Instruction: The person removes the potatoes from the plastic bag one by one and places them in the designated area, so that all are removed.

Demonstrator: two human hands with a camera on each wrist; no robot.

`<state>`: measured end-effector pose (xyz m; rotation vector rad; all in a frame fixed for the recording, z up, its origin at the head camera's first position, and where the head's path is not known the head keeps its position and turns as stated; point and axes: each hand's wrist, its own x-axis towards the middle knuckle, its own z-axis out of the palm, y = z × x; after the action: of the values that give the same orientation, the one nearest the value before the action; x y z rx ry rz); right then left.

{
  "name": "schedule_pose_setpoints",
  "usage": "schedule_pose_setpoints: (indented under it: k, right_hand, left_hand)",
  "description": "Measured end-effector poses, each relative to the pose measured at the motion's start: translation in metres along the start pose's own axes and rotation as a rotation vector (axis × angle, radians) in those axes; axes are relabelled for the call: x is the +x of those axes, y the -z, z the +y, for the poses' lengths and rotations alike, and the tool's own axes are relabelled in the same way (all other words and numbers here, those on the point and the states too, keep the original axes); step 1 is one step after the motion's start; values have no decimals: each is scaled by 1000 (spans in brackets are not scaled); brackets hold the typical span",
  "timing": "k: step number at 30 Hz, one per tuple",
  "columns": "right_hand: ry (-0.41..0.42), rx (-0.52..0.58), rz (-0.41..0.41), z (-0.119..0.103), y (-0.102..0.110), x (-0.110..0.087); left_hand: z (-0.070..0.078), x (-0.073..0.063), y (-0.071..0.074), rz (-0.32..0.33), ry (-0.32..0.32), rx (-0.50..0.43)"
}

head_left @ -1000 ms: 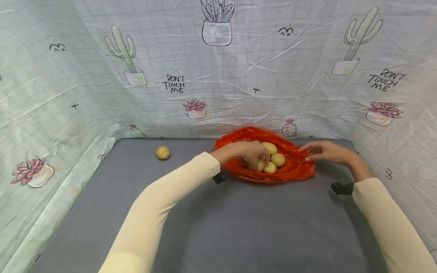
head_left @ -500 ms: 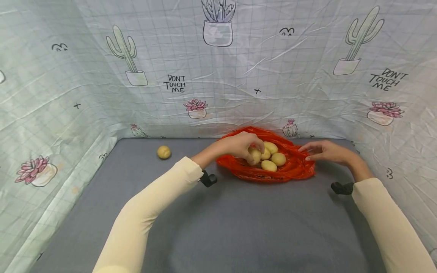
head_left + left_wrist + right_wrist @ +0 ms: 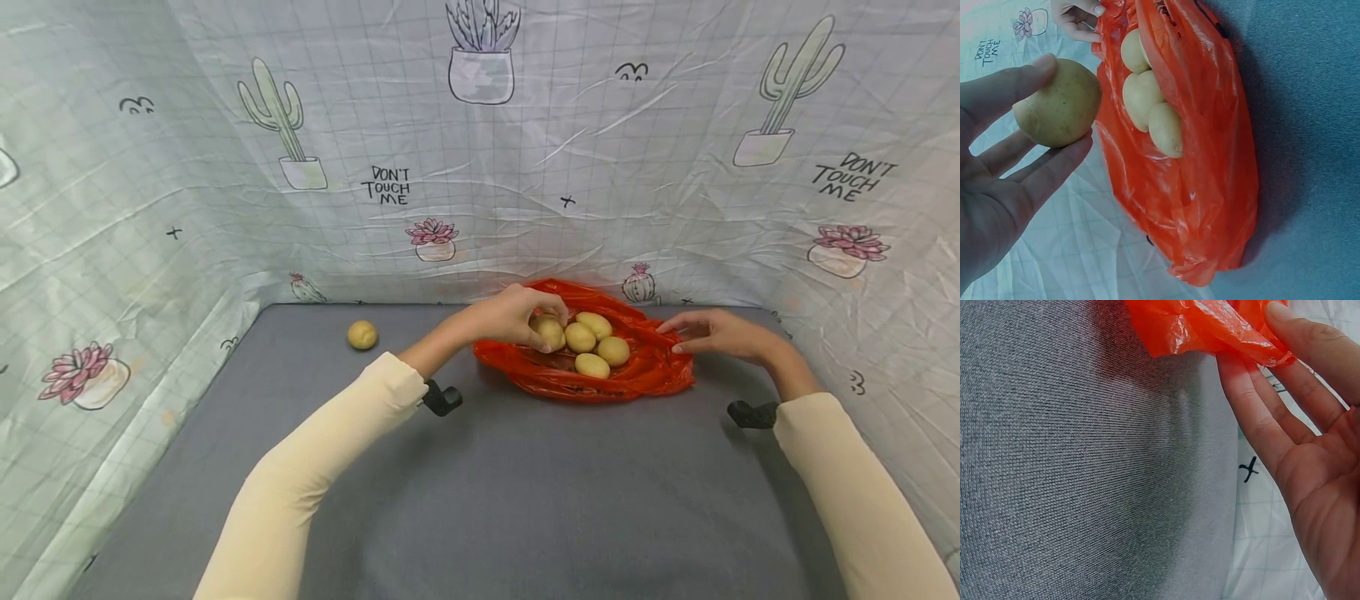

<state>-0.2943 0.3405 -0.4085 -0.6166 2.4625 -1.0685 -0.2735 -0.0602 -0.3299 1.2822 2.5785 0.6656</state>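
My left hand (image 3: 504, 317) grips a round yellow potato (image 3: 1060, 106) between thumb and fingers. In the left wrist view that potato is up off the red plastic bag (image 3: 1210, 194), apart from the others. Several more potatoes (image 3: 580, 337) lie together in the bag's open mouth; in the left wrist view the bag's near side partly covers them. At the bag's right end, my right hand (image 3: 726, 336) pinches the plastic edge. The right wrist view has its thumb on the crumpled red plastic (image 3: 1191, 328) and fingers behind it.
A single potato (image 3: 362, 335) lies on the grey tabletop (image 3: 525, 500), far left. A pale cloth with cactus drawings (image 3: 337, 242) hangs behind the table and along both sides. Black wrist straps (image 3: 442, 398) are on both arms.
My left hand has lifted a potato from the group and drawn it left, so the remaining potatoes show more fully. My right hand stays at the bag's edge.
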Motion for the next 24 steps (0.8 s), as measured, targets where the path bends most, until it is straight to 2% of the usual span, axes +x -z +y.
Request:
schedule_pose_setpoints:
  k: [8, 17, 24]
  right_hand:
    - [-5, -5, 7, -1, 0, -1]
    - [31, -12, 13, 0, -1, -2]
    - [30, -5, 10, -1, 0, -3]
  left_hand:
    - [0, -8, -4, 43, -3, -22]
    - [-2, -21, -8, 80, -3, -34]
    - [-5, -33, -9, 150, -10, -50]
